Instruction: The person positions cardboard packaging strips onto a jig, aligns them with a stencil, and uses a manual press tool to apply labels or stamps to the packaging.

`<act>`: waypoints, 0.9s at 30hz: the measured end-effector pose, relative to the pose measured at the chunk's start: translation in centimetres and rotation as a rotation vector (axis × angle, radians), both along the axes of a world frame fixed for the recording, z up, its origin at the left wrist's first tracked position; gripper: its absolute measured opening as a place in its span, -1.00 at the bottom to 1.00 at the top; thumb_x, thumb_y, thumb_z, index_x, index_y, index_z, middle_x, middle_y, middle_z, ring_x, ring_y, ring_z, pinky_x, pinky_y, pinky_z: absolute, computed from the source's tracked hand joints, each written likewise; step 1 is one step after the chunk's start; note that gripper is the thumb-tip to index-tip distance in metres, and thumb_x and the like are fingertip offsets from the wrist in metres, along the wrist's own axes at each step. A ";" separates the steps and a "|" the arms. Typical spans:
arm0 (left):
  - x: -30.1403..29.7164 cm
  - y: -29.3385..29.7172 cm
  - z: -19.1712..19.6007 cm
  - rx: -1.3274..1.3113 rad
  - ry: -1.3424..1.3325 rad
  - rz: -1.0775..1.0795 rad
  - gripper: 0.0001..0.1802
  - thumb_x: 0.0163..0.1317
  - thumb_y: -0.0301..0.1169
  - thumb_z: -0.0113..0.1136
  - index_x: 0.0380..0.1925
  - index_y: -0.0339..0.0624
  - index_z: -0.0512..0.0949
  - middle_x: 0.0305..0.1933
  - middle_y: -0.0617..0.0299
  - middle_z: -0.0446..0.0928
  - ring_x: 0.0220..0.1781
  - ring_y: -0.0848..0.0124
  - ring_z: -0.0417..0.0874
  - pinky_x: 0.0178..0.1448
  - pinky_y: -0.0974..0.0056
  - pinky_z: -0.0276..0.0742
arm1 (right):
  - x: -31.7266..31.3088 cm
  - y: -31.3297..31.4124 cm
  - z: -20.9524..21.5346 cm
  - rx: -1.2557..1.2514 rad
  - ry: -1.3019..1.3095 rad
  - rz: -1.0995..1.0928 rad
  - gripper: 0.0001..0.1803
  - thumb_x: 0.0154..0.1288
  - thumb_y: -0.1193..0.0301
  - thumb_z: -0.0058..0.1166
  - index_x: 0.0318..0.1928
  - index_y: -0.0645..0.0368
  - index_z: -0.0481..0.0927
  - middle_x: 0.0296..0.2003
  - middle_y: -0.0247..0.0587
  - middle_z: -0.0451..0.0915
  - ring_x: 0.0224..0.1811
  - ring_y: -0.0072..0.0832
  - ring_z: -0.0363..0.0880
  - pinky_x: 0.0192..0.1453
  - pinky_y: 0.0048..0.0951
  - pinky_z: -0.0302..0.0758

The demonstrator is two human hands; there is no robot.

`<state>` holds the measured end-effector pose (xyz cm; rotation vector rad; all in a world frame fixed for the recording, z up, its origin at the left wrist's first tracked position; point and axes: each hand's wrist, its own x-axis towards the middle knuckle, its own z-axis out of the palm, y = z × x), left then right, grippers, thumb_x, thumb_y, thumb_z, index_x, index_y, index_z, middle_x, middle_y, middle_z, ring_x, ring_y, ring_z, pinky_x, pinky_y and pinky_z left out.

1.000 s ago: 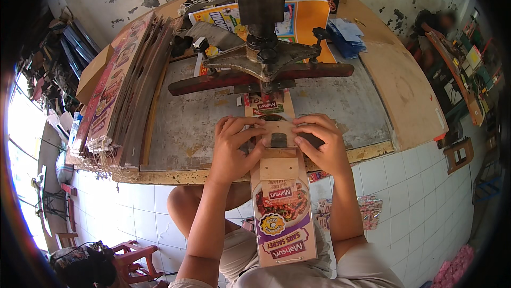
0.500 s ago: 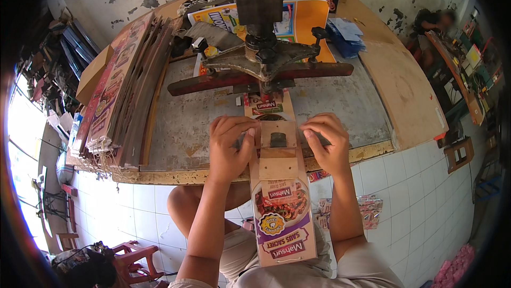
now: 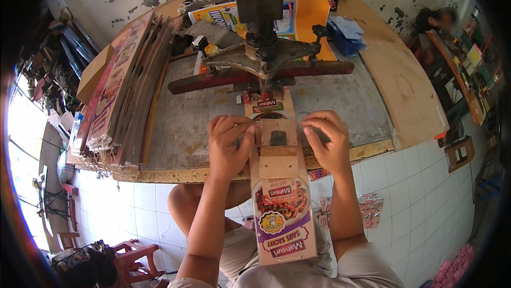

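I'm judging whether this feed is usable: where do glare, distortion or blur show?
In the head view, glare bleaches floor tiles at left, the table edge looks bowed, a co-worker's head is blurred; left hand and right hand look fairly sharp.

My left hand (image 3: pixel 230 147) and right hand (image 3: pixel 327 142) are bare, as are my forearms. My plain, pale grey-beige right sleeve (image 3: pixel 367 268) looks loose; only a sliver of the matching left sleeve (image 3: pixel 194 283) shows. My light beige shorts (image 3: pixel 234 248) are softly creased, leaving my knee (image 3: pixel 182 203) uncovered.
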<state>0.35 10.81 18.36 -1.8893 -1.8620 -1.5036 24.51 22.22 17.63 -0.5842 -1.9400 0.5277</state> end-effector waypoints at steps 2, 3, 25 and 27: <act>-0.1 0.0 -0.1 -0.006 -0.002 0.002 -0.83 0.41 -0.51 0.34 -0.18 -0.17 0.89 -0.11 0.21 0.81 0.00 0.17 0.76 0.41 0.02 0.47 | -0.1 -0.1 0.2 -0.004 0.004 -0.001 -0.88 0.37 0.59 0.39 -0.11 0.22 0.84 -0.07 -0.20 0.79 0.02 -0.19 0.74 0.11 -0.19 0.63; -0.1 0.0 -0.1 -0.008 -0.003 0.004 -0.83 0.40 -0.51 0.34 -0.18 -0.17 0.89 -0.12 0.21 0.81 0.00 0.17 0.76 0.39 0.03 0.47 | -0.1 -0.1 0.2 -0.001 0.005 0.000 -0.88 0.36 0.59 0.39 -0.11 0.23 0.84 -0.07 -0.20 0.79 0.02 -0.20 0.75 0.11 -0.19 0.64; -0.2 -0.1 -0.1 -0.025 -0.046 -0.015 -0.83 0.43 -0.47 0.35 -0.19 -0.19 0.90 -0.12 0.18 0.84 -0.03 0.22 0.78 0.37 0.08 0.49 | 0.1 0.1 -0.5 -0.058 0.038 0.005 -0.94 0.42 0.55 0.38 -0.17 0.28 0.76 -0.16 -0.12 0.77 -0.14 -0.18 0.79 -0.05 -0.25 0.65; -0.4 -0.3 0.2 -0.025 -0.080 -0.062 -0.81 0.47 -0.44 0.33 -0.19 -0.22 0.90 -0.14 0.16 0.83 -0.05 0.23 0.77 0.35 0.09 0.49 | 0.1 0.2 -0.4 -0.062 0.041 0.005 -0.94 0.42 0.56 0.38 -0.16 0.28 0.76 -0.16 -0.12 0.76 -0.14 -0.18 0.80 -0.05 -0.25 0.66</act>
